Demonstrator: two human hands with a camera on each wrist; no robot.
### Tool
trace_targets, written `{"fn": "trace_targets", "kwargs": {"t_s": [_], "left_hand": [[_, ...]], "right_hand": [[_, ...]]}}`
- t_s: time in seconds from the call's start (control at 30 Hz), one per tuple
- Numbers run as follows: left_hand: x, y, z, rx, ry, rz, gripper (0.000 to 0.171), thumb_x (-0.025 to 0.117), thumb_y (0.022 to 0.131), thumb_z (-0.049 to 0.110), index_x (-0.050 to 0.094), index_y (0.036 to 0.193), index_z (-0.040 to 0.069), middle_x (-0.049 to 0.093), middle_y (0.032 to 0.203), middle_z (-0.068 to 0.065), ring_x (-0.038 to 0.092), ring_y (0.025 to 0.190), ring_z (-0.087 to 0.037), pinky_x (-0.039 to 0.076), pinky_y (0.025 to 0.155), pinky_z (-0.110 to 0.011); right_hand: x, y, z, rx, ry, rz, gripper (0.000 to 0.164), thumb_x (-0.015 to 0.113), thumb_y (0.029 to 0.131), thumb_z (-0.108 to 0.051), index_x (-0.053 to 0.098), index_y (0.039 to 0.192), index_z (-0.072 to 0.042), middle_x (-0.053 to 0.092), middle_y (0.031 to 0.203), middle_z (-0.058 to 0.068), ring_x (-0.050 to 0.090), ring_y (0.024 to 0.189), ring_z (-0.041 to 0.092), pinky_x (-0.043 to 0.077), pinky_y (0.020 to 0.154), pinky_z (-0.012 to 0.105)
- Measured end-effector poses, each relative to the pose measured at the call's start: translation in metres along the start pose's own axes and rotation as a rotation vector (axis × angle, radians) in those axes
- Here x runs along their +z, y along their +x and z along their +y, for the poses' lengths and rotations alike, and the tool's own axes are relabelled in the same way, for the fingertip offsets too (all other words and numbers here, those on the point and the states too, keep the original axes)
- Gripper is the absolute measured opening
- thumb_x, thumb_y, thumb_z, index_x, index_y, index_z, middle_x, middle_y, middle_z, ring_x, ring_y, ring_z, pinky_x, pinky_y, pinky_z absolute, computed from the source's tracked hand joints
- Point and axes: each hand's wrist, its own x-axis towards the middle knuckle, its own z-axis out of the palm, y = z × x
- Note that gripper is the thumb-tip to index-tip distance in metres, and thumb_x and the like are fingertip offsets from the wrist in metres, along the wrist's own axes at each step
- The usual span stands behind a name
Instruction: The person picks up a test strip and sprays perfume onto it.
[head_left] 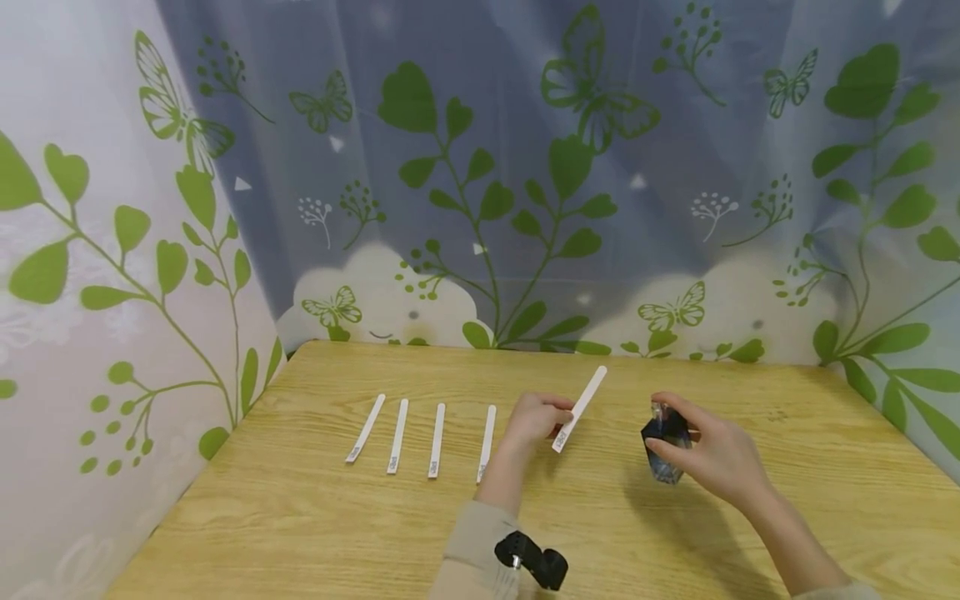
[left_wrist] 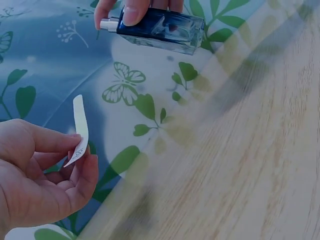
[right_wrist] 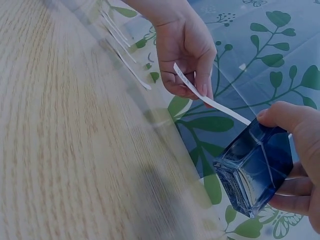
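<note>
My left hand (head_left: 534, 421) pinches a white paper scent strip (head_left: 581, 408) by its printed lower part, holding it up at a slant above the table. In the left wrist view the strip (left_wrist: 80, 127) looks slightly bent between thumb and fingers. To the right, my right hand (head_left: 720, 454) grips a dark blue glass perfume bottle (head_left: 666, 446), one finger on top at the silver sprayer (left_wrist: 109, 24). The bottle is off the table, its clear thick base (right_wrist: 237, 187) showing in the right wrist view. A gap separates bottle and strip in the head view.
Several more white strips (head_left: 399, 437) lie spaced in a row on the wooden table (head_left: 300, 525), left of my left forearm, which partly covers the nearest one. A patterned curtain (head_left: 480, 208) hangs behind the table and along its left. A black strap device (head_left: 532, 560) sits on my left sleeve.
</note>
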Motion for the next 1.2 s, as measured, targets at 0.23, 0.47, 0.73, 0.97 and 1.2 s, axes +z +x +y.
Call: {"fn": "trace_targets", "kwargs": {"t_s": [0.23,0.47,0.73,0.97,1.2], "left_hand": [[-0.004,-0.003,0.001,-0.018,0.029,-0.035,0.019,0.061,0.082,-0.005,0.069,0.099,-0.005,0.065,0.079,-0.008,0.059,0.065,-0.015,0.052,0.061,-0.026],[-0.005,-0.005,0.000,-0.009,0.033,-0.087,0.019,0.060,0.083,-0.005,0.067,0.100,-0.006,0.064,0.078,-0.008,0.060,0.067,-0.019,0.052,0.062,-0.028],[-0.004,-0.011,0.007,-0.001,0.047,-0.123,0.016,0.059,0.083,-0.006,0.066,0.098,-0.006,0.062,0.077,-0.007,0.058,0.066,-0.019,0.053,0.064,-0.031],[-0.007,-0.014,0.007,-0.006,0.095,-0.170,0.015,0.059,0.082,-0.008,0.066,0.095,-0.005,0.060,0.077,-0.007,0.059,0.065,-0.017,0.053,0.065,-0.032],[-0.007,-0.022,0.011,-0.009,0.122,-0.205,0.015,0.060,0.081,-0.008,0.066,0.094,-0.006,0.060,0.076,-0.008,0.059,0.065,-0.017,0.054,0.070,-0.039]], "right_hand": [[-0.001,0.000,0.000,-0.010,0.011,-0.009,0.057,0.073,0.080,-0.035,0.053,0.129,-0.015,0.060,0.118,0.019,0.066,0.081,0.034,0.052,0.057,0.037],[-0.002,0.001,-0.001,-0.001,0.019,-0.019,0.057,0.072,0.080,-0.036,0.052,0.130,-0.015,0.059,0.117,0.020,0.066,0.082,0.035,0.052,0.057,0.036],[-0.003,0.005,-0.004,0.001,0.021,-0.030,0.059,0.072,0.080,-0.037,0.052,0.131,-0.015,0.059,0.117,0.021,0.065,0.083,0.037,0.051,0.054,0.034],[-0.001,0.007,-0.005,-0.022,0.006,-0.045,0.058,0.072,0.080,-0.036,0.053,0.129,-0.014,0.058,0.120,0.020,0.065,0.083,0.034,0.053,0.063,0.041],[0.002,0.009,-0.005,-0.029,-0.006,-0.041,0.058,0.073,0.079,-0.036,0.054,0.129,-0.013,0.059,0.119,0.020,0.065,0.082,0.035,0.053,0.061,0.041]]}}
